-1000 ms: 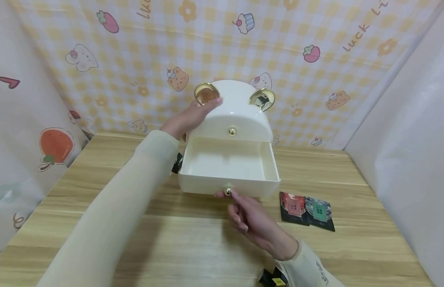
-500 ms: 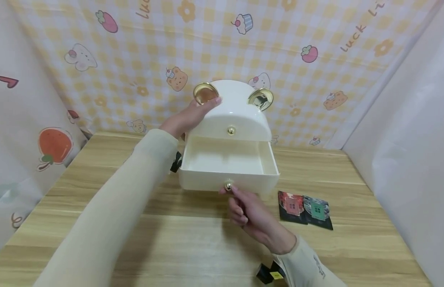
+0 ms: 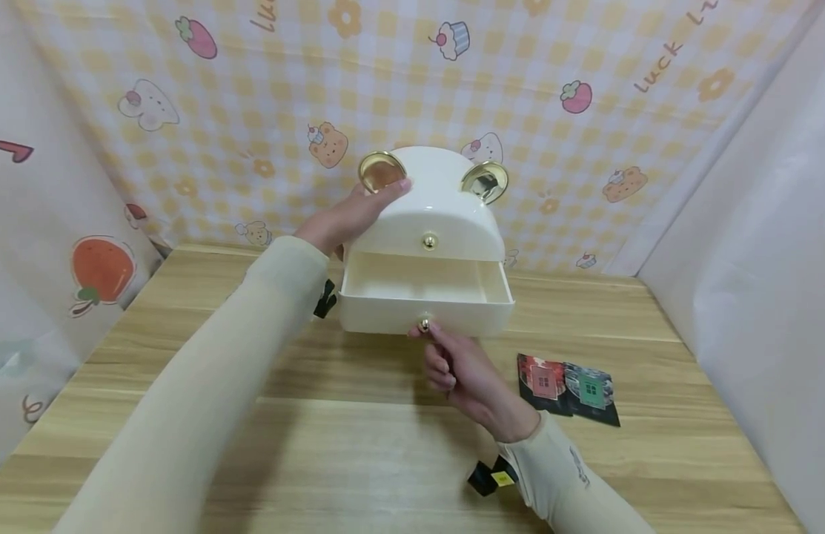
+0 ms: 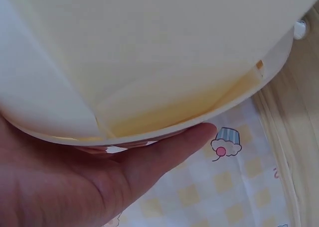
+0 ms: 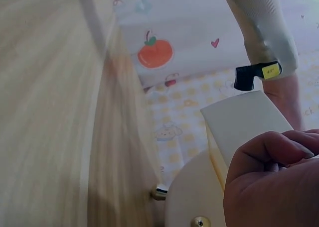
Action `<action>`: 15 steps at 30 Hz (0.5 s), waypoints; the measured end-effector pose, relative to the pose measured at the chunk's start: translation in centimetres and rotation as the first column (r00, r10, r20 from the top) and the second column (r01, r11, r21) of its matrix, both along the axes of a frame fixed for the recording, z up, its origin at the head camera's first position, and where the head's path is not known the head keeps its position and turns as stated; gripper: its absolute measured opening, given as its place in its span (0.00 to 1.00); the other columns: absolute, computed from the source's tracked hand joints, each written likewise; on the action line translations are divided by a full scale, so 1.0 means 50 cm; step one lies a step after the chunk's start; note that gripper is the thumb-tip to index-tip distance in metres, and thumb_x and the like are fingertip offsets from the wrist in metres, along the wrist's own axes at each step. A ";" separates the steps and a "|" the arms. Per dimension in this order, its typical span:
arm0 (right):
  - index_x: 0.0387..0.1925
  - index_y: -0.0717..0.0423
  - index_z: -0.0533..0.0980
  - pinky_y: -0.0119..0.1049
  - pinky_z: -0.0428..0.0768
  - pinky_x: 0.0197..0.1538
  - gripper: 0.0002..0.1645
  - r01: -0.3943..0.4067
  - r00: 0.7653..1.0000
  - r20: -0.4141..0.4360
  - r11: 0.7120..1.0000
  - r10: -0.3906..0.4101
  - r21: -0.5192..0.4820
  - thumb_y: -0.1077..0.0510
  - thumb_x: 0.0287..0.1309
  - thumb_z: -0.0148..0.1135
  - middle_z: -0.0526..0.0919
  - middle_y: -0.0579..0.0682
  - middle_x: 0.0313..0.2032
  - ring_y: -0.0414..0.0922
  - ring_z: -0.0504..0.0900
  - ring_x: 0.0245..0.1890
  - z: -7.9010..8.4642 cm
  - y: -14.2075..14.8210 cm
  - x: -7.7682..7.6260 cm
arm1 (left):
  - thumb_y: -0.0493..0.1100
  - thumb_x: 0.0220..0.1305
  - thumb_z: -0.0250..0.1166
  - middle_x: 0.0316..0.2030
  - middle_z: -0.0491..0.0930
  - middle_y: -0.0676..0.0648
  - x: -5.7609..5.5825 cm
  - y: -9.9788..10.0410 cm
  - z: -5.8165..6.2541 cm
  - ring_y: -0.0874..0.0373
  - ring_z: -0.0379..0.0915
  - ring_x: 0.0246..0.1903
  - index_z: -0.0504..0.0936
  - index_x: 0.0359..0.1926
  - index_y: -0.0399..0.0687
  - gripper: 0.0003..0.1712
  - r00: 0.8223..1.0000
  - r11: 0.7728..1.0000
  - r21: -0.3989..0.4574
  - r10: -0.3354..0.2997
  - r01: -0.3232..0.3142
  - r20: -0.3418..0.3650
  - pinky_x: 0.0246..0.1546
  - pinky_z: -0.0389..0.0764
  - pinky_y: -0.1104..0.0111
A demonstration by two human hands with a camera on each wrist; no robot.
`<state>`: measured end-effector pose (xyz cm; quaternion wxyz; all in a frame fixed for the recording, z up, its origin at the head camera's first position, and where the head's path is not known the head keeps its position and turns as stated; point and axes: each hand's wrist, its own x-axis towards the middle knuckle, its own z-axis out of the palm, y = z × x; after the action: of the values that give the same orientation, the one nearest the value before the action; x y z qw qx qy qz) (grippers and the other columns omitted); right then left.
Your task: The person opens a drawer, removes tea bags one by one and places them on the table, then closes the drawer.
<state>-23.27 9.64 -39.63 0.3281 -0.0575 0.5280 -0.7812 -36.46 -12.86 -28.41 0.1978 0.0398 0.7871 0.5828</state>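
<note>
A white storage box [image 3: 436,174] with a domed top and two gold round ears stands against the back cloth. Its lower drawer [image 3: 385,315] is partly out, and the part of its inside that shows is bare. My left hand [image 3: 348,219] holds the box at the upper left, its thumb lying across the front beside the left gold ear [image 3: 380,169]; most of its other fingers are hidden. With thumb and finger, my right hand [image 3: 468,378] pinches the gold knob [image 3: 424,325] on the drawer front. Above it, another gold knob [image 3: 429,241] shows on the upper front.
Two flat dark packets, one with a red label [image 3: 544,382] and one with a green label [image 3: 591,391], lie on the wooden table [image 3: 345,460] to the right. Black wrist gear [image 3: 482,478] sits by the right sleeve. A yellow checked cloth [image 3: 252,96] hangs behind.
The drawer has slid further into the box, with my right hand moving forward on its knob. My left hand keeps its place on the box.
</note>
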 end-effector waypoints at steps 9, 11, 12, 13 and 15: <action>0.50 0.53 0.71 0.28 0.55 0.21 0.22 0.034 0.999 0.014 0.999 -0.034 0.023 0.42 0.69 0.47 0.58 0.41 0.16 0.35 0.59 0.13 0.000 -0.016 -0.027 | 0.77 0.57 0.50 0.50 0.77 0.41 0.032 0.007 0.024 0.45 0.81 0.43 0.57 0.70 0.65 0.44 0.999 0.999 -0.028 0.020 -0.021 -0.026 0.37 0.81 0.52; 0.50 0.53 0.71 0.28 0.54 0.21 0.22 0.042 0.999 0.018 0.999 -0.042 0.019 0.42 0.69 0.47 0.58 0.40 0.16 0.34 0.58 0.12 0.002 -0.020 -0.032 | 0.76 0.58 0.51 0.49 0.77 0.41 0.036 0.009 0.028 0.45 0.81 0.42 0.56 0.70 0.65 0.43 0.999 0.999 -0.016 0.029 -0.030 -0.020 0.36 0.82 0.52; 0.50 0.54 0.71 0.28 0.54 0.21 0.22 0.046 0.999 0.018 0.999 -0.046 0.015 0.42 0.69 0.47 0.58 0.40 0.16 0.34 0.58 0.12 0.002 -0.022 -0.035 | 0.75 0.59 0.50 0.49 0.77 0.40 0.037 0.009 0.030 0.45 0.81 0.42 0.56 0.70 0.66 0.42 0.999 0.999 -0.013 0.030 -0.030 -0.019 0.36 0.82 0.52; 0.50 0.54 0.71 0.27 0.54 0.20 0.21 0.051 0.999 0.018 0.999 -0.052 0.012 0.42 0.69 0.47 0.58 0.40 0.16 0.34 0.58 0.12 0.002 -0.023 -0.037 | 0.75 0.59 0.50 0.48 0.77 0.40 0.038 0.010 0.031 0.44 0.81 0.42 0.54 0.71 0.67 0.43 0.999 0.999 -0.015 0.032 -0.032 -0.013 0.36 0.82 0.51; 0.50 0.54 0.71 0.27 0.54 0.20 0.21 0.061 0.998 0.022 0.998 -0.061 0.004 0.43 0.70 0.47 0.58 0.40 0.15 0.33 0.58 0.12 0.002 -0.025 -0.042 | 0.75 0.59 0.50 0.49 0.76 0.40 0.040 0.010 0.034 0.44 0.81 0.41 0.49 0.72 0.70 0.44 0.999 0.999 -0.023 0.037 -0.037 0.000 0.35 0.82 0.51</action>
<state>-25.39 8.39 -39.53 0.3099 -0.0320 0.5272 -0.7906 -34.45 -12.38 -26.72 0.1878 0.0229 0.7945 0.5771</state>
